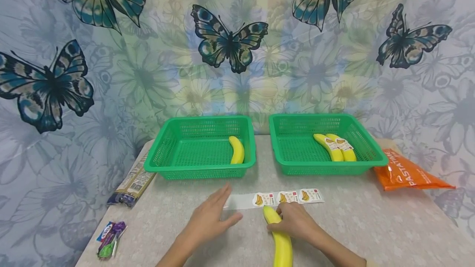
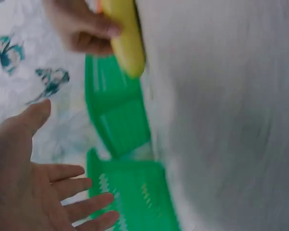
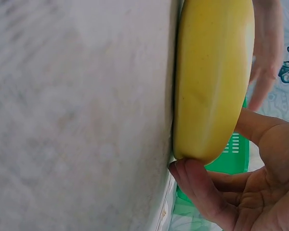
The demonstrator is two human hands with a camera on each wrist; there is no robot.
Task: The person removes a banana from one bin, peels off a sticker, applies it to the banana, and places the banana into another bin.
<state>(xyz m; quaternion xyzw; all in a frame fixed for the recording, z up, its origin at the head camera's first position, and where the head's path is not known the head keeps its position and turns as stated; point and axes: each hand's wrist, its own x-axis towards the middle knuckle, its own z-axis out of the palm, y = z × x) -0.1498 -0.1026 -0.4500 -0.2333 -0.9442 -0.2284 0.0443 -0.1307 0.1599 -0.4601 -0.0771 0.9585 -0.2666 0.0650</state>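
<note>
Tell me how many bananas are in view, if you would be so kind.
4: one banana held by the right hand, one plain banana in the left basket, and two stickered bananas side by side in the right basket. None seems hidden.

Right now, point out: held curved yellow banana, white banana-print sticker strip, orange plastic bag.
Held yellow banana [image 1: 283,245], head view: visible mid-body.
Sticker strip [image 1: 264,199], head view: printed stretch, left side.
Orange bag [image 1: 407,174], head view: front, near middle.

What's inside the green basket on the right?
Two yellow bananas with stickers, lying side by side. The front rim hides whatever is right behind it.
</note>
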